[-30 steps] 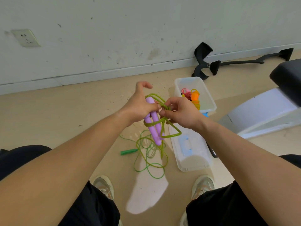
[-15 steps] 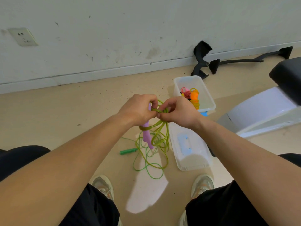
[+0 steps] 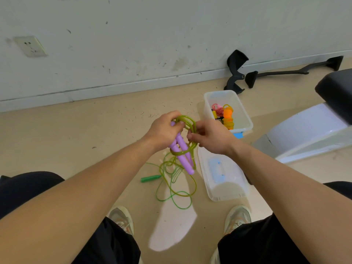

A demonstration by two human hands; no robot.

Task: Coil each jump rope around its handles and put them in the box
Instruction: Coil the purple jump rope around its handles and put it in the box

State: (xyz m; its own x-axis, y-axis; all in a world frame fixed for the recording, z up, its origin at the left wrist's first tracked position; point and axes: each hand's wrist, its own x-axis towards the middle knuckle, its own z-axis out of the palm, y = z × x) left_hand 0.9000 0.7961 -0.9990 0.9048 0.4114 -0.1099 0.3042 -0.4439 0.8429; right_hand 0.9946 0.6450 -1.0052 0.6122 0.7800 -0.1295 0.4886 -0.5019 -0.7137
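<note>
Now, seen from the head camera, a seated person's left hand (image 3: 163, 130) grips the upper ends of two purple handles (image 3: 182, 155), which slant down below the fist. The right hand (image 3: 209, 138), just beside it, pinches loops of the olive-green cord (image 3: 187, 124) that wraps the handles. Loose cord trails to the floor. The box (image 3: 245, 119) stands beyond the right hand, holding an orange rope (image 3: 227, 116).

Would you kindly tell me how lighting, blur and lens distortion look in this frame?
Head view: soft, even light, with one pale bright patch on the beige floor; the wide-angle lens tilts and slightly bows the white baseboard; the black padded block at the right edge is smeared; the left hand, right hand, yellow-green rope and purple handles are sharp.
</note>
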